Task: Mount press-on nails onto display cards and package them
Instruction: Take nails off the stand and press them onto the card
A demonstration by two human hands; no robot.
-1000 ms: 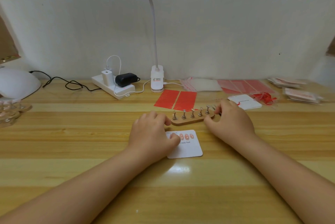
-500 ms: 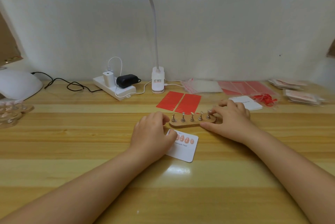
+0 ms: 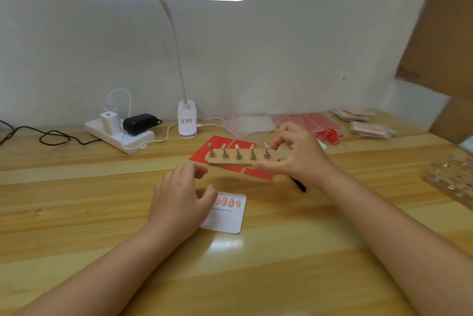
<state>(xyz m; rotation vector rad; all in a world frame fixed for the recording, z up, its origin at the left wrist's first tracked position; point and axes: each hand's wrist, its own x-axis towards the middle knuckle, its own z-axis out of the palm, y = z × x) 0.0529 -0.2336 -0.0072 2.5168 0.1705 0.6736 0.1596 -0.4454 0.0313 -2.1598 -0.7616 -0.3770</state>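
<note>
A white display card (image 3: 227, 216) lies on the wooden table (image 3: 76, 213), with a row of pink press-on nails (image 3: 227, 202) stuck along its top. My left hand (image 3: 179, 200) rests on the card's left part, fingers loosely curled and holding nothing. My right hand (image 3: 297, 154) grips the right end of a wooden nail stand (image 3: 242, 158) with several metal pegs and holds it lifted above the table, over the red adhesive sheets (image 3: 230, 162).
A desk lamp (image 3: 186, 121) and a power strip (image 3: 120, 134) with chargers stand at the back. Clear bags (image 3: 245, 124), red packets (image 3: 307, 121) and packaged cards (image 3: 371, 129) lie at the back right. A clear tray of nail holders (image 3: 453, 182) sits at right. A dark tool (image 3: 299, 184) lies under my right wrist.
My right hand has lifted the wooden stand off the table. My left hand has let go of the stand's left end. The camera view has shifted right.
</note>
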